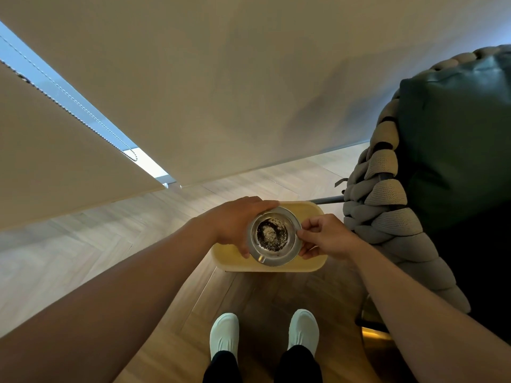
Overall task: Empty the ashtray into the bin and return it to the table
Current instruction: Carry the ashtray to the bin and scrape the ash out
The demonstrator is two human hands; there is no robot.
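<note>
A round metal ashtray (273,236) with dark and pale ash in its bowl is over a small light wooden table (307,214). My left hand (235,225) wraps the ashtray's left side, thumb under and fingers along the far rim. On the right rim, my right hand (326,236) pinches the metal edge with fingertips. Whether the ashtray rests on the table or is just above it I cannot tell. No bin is in view.
A chair with a thick woven grey back and dark green cushion (442,139) stands close on the right. A beige wall with roller blinds and a bead chain (69,98) is ahead. My white shoes (224,335) stand on the wood floor below the table.
</note>
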